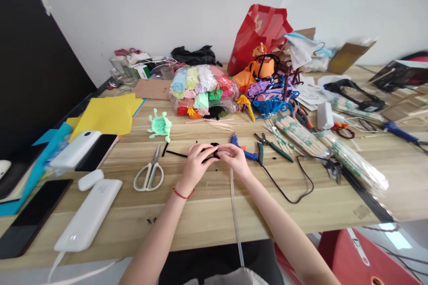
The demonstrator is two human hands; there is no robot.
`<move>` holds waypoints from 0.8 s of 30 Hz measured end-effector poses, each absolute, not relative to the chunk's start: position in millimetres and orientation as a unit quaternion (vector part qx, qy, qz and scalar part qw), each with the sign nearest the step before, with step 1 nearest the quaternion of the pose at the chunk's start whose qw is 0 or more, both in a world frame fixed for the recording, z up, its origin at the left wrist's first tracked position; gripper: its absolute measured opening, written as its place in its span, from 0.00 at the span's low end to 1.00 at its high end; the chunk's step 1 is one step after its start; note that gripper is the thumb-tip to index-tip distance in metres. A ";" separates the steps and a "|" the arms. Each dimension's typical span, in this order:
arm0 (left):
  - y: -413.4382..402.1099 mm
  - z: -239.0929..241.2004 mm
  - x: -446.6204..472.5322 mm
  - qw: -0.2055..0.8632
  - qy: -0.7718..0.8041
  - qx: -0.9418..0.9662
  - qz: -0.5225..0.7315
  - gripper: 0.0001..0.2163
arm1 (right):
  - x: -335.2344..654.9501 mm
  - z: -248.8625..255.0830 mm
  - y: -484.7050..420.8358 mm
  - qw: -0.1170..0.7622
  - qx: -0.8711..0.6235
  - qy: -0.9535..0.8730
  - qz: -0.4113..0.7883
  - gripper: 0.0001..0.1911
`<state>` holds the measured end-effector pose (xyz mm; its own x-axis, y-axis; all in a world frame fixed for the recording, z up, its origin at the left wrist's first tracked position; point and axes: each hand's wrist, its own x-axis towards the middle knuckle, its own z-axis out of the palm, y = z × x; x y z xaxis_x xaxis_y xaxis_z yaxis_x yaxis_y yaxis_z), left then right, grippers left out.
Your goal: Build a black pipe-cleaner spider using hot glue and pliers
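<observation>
My left hand (195,164) and my right hand (236,160) meet over the middle of the table. Between their fingertips is a bent black pipe cleaner (216,153), closed in by both hands; its exact shape is partly hidden. A straight black pipe cleaner length (176,153) sticks out left of my left hand, and I cannot tell if it joins the held piece. Beside it lies a short black piece (165,149). White-handled scissors (149,173) rest to the left. Just right of my right hand is a blue glue gun (250,154), near green-handled pliers (276,148).
A mint-green fuzzy piece (160,125) stands behind the scissors. Bagged pipe cleaners (202,89) and a red bag (259,31) sit at the back. Phones, a white power bank (88,218) and yellow sheets (107,113) lie left; packed sticks (302,136) and a black cable (294,202) lie right.
</observation>
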<state>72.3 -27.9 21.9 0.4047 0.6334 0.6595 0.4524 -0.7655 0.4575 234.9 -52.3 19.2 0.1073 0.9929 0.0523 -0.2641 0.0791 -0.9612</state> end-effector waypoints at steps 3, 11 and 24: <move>-27.9 21.4 72.5 0.102 0.327 0.837 0.427 0.13 | 237.0 19.4 -51.0 0.598 -0.423 -0.414 0.540 0.16; -30.0 20.6 72.7 0.096 0.306 0.843 0.433 0.15 | 236.5 17.4 -50.7 0.610 -0.418 -0.408 0.536 0.18; -31.3 24.2 72.2 0.072 0.303 0.850 0.426 0.14 | 231.9 22.4 -53.3 0.631 -0.420 -0.378 0.532 0.21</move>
